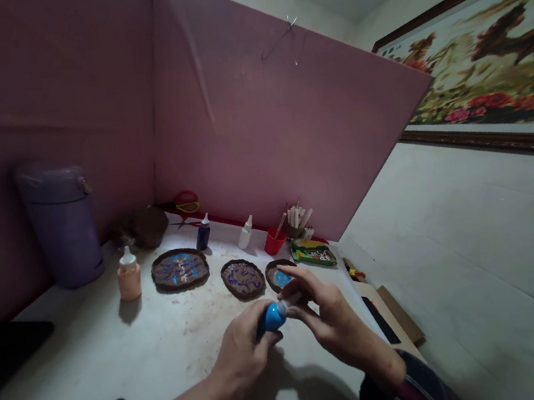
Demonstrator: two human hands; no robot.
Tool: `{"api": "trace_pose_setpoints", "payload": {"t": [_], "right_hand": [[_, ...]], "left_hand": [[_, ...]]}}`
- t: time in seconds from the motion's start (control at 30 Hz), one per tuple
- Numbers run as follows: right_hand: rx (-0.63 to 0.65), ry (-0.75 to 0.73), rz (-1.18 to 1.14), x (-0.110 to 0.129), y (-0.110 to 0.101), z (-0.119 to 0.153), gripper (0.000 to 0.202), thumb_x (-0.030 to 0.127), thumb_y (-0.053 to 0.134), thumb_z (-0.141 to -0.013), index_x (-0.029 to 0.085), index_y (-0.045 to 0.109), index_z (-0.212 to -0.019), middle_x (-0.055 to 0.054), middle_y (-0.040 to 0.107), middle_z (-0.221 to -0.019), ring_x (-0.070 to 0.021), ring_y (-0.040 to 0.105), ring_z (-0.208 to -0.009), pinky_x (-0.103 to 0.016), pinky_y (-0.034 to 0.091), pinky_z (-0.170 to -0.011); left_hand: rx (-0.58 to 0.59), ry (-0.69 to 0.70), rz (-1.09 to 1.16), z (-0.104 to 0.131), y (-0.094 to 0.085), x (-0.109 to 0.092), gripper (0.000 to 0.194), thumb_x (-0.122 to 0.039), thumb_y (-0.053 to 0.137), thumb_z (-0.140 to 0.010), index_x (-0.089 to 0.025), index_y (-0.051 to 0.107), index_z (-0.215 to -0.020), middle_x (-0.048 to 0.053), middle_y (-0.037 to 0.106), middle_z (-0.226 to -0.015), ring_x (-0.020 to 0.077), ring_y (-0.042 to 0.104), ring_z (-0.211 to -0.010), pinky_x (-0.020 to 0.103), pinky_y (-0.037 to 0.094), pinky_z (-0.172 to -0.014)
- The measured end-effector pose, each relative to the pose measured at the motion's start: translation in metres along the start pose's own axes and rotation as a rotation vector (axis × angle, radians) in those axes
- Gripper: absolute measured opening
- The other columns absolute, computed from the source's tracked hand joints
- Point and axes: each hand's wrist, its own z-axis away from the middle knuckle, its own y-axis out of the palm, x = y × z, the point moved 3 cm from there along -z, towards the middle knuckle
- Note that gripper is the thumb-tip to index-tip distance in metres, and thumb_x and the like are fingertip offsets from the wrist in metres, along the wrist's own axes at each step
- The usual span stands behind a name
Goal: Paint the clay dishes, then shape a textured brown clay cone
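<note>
My left hand (242, 340) is wrapped round a small blue squeeze bottle (274, 318), tilted with its tip to the right. At that end, the thumb and fingers of my right hand (326, 308) pinch the whitish nozzle cap (292, 300). Whether the cap is on or off the bottle cannot be made out. Just beyond my hands lies a small brown clay dish (274, 278) with light blue inside, partly hidden by my right fingers. To its left is a brown dish (243, 279) with purple marks, then a larger dish (180, 270) with blue and purple streaks.
A peach squeeze bottle (129, 275), a dark purple bottle (203, 234) and a white bottle (246, 233) stand around the dishes. Behind are a red cup (274, 241), a green packet (314, 252) and scissors (186, 203). A purple bin (63, 230) stands left; pink panels (255, 121) enclose the table.
</note>
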Motion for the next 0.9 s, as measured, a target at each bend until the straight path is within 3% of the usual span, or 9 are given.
{"api": "trace_pose_setpoints", "payload": {"t": [0.23,0.33,0.43,0.5,0.57,0.7,0.8,0.9], "right_hand": [[-0.18,0.157,0.039,-0.006,0.014,0.001,0.042,0.008,0.052,-0.08,0.022,0.043,-0.119,-0.005,0.062,-0.091,-0.0193,0.062,-0.084,-0.036,0.049,-0.08],[-0.218,0.202,-0.058,-0.015,0.016,-0.002,0.038,0.011,0.056,-0.079,0.021,0.045,-0.114,-0.003,0.062,-0.087,-0.018,0.062,-0.08,-0.033,0.05,-0.077],[-0.267,0.201,-0.242,-0.029,0.019,-0.003,0.043,0.02,0.06,-0.081,0.021,0.042,-0.119,-0.003,0.064,-0.089,-0.016,0.062,-0.073,-0.029,0.051,-0.066],[-0.393,0.165,-0.3,-0.042,0.019,0.001,0.045,0.026,0.058,-0.084,0.022,0.039,-0.124,-0.005,0.063,-0.098,-0.0152,0.062,-0.073,-0.029,0.052,-0.064],[-0.555,0.112,-0.215,-0.056,0.019,0.01,0.043,0.028,0.054,-0.088,0.023,0.039,-0.127,-0.007,0.062,-0.106,-0.0161,0.062,-0.082,-0.031,0.052,-0.072],[-0.638,-0.016,0.069,-0.075,0.023,0.024,0.034,0.024,0.053,-0.089,0.022,0.048,-0.122,-0.009,0.061,-0.109,-0.0186,0.062,-0.092,-0.034,0.051,-0.081],[-0.651,-0.071,0.119,-0.08,0.023,0.028,0.031,0.021,0.049,-0.09,0.021,0.05,-0.121,-0.009,0.061,-0.111,-0.0192,0.061,-0.095,-0.034,0.051,-0.082],[-0.671,-0.128,0.147,-0.077,0.022,0.029,0.03,0.017,0.048,-0.09,0.022,0.05,-0.12,-0.009,0.061,-0.109,-0.0191,0.061,-0.098,-0.033,0.051,-0.083]], "left_hand": [[-0.055,0.027,-0.15,0.002,-0.003,0.002,0.036,-0.013,0.05,-0.078,-0.017,0.059,-0.112,0.009,0.065,-0.111,0.0228,0.058,-0.101,0.034,0.042,-0.088],[-0.042,-0.006,-0.068,0.0,-0.003,0.001,0.036,-0.015,0.052,-0.078,-0.019,0.059,-0.113,0.008,0.064,-0.113,0.0235,0.057,-0.103,0.035,0.04,-0.091],[-0.002,-0.076,0.084,-0.002,-0.001,0.002,0.03,-0.019,0.053,-0.078,-0.019,0.06,-0.107,0.005,0.066,-0.1,0.0221,0.059,-0.093,0.033,0.043,-0.083],[-0.002,-0.128,0.159,-0.004,0.0,0.003,0.025,-0.022,0.054,-0.077,-0.018,0.06,-0.101,0.003,0.065,-0.088,0.02,0.058,-0.082,0.03,0.044,-0.074],[-0.036,-0.138,0.189,-0.009,-0.003,0.002,0.023,-0.025,0.055,-0.077,-0.018,0.059,-0.098,0.002,0.062,-0.083,0.0182,0.056,-0.077,0.028,0.044,-0.069],[-0.171,-0.071,0.131,-0.04,-0.027,-0.005,0.027,-0.032,0.057,-0.076,-0.017,0.055,-0.098,0.002,0.063,-0.085,0.0168,0.058,-0.076,0.027,0.046,-0.066],[-0.332,-0.08,-0.272,-0.081,-0.054,-0.01,0.024,-0.03,0.057,-0.075,-0.02,0.055,-0.097,0.001,0.066,-0.088,0.0165,0.061,-0.081,0.026,0.046,-0.071],[-0.387,-0.166,-0.437,-0.124,-0.07,-0.006,0.025,-0.025,0.062,-0.071,-0.019,0.057,-0.095,0.006,0.067,-0.09,0.0225,0.062,-0.087,0.032,0.045,-0.074]]}}
